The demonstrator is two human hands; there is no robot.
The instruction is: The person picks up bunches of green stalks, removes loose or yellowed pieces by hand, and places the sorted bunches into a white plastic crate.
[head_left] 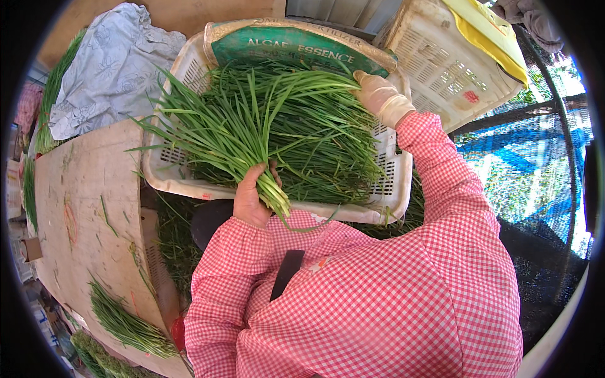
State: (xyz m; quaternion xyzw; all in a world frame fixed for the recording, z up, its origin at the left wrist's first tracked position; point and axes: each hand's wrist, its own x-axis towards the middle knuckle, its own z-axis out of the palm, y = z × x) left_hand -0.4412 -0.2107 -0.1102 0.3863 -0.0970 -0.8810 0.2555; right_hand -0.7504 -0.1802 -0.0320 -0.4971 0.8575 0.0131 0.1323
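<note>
Left hand (252, 206) gripping green bunch (242, 138) by pale stems (272, 194), fingers curling around them, above near rim of white crate (170, 184). Gloved right hand (380, 99) touching long leaves (315, 80) at far right, fingertip pinch unclear. Greens (334, 160) filling crate; smaller bunch (129, 324) lying on board (94, 183).

Leaves (236, 126) green; smock (378, 302) red-white gingham; crate (362, 213) white; cloth (113, 72) pale blue, floral.

Wooden table (94, 170), white crate (170, 184)
On the table: 1 bundle of green stalks (129, 322) and a few loose blades (108, 217); in the crate: a heap of long greens (321, 148), with 1 green sack (283, 47) along the far side.
</note>
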